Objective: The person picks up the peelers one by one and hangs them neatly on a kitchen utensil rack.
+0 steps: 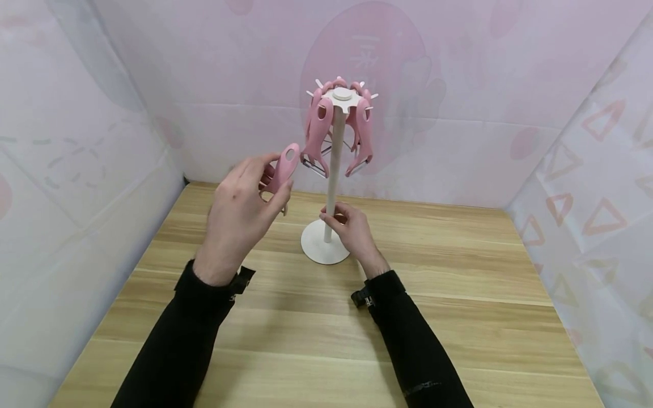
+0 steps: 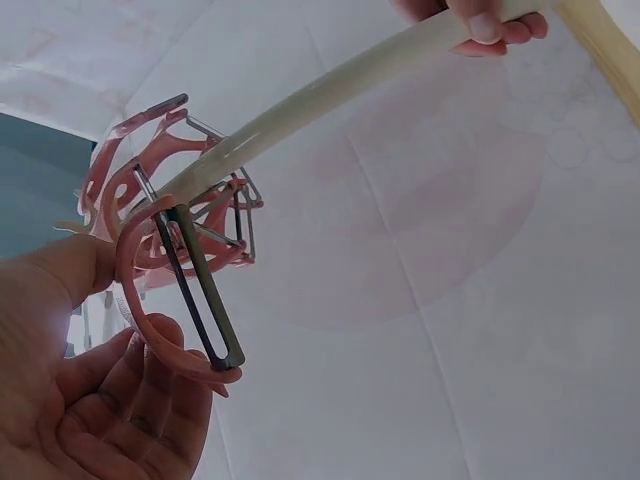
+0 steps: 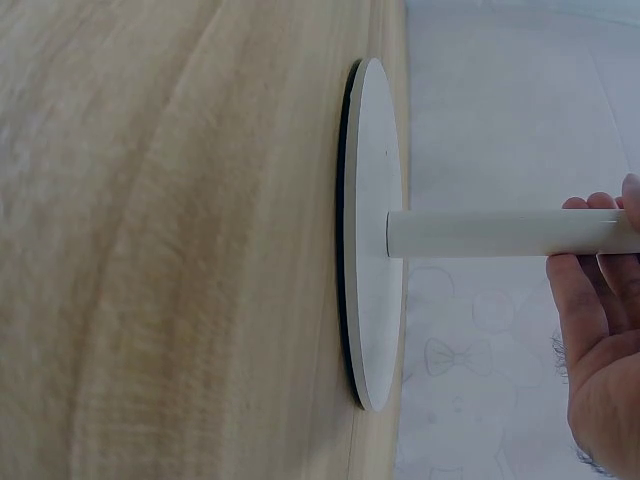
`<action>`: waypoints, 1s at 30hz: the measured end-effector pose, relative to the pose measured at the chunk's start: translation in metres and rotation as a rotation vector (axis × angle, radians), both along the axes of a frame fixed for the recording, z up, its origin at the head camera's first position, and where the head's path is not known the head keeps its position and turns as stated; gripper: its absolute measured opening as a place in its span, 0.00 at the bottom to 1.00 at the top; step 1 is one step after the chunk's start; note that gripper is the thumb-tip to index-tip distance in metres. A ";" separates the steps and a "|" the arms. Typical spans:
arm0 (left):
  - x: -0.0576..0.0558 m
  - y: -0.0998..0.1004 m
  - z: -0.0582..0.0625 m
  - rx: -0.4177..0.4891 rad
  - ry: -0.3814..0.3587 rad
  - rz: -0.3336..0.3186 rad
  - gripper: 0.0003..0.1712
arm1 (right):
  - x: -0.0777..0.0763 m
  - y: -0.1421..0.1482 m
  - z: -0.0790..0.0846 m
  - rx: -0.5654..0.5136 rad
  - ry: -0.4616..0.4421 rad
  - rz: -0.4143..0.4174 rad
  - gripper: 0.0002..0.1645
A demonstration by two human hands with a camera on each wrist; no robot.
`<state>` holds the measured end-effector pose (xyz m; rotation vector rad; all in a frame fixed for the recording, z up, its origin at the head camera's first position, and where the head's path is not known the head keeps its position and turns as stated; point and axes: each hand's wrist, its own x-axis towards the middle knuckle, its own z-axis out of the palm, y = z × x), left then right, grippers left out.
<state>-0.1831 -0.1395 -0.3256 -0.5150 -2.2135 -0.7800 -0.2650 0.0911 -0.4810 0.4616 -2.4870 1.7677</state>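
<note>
A pink peeler (image 1: 283, 168) is pinched between the thumb and fingers of my left hand (image 1: 244, 207), its holed handle end pointing up. In the left wrist view the metal blade of this peeler (image 2: 203, 290) shows at its lower end. Just to its right stands a white rack (image 1: 334, 170) with several pink peelers (image 1: 318, 127) hanging from the hooks round its top. Low on the rack's pole (image 3: 480, 233), my right hand (image 1: 355, 229) grips it with thumb and fingers, above the round base.
The rack's round white base (image 1: 318, 249) rests on a wooden table (image 1: 439, 317). Behind the table hangs a pink and white patterned cloth (image 1: 229, 73), and similar cloth (image 1: 586, 187) closes off the sides.
</note>
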 end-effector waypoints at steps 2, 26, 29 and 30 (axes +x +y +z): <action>0.001 0.004 0.004 0.011 0.001 -0.006 0.25 | 0.000 0.000 0.000 0.001 -0.005 0.000 0.13; 0.007 0.047 0.035 0.098 0.090 -0.087 0.26 | -0.002 -0.002 0.000 0.031 0.012 -0.019 0.14; 0.006 0.052 0.038 0.105 0.100 -0.090 0.27 | -0.002 -0.002 0.001 0.031 0.012 -0.017 0.14; 0.006 0.054 0.039 0.106 0.103 -0.092 0.27 | -0.002 -0.002 0.001 0.033 0.012 -0.017 0.14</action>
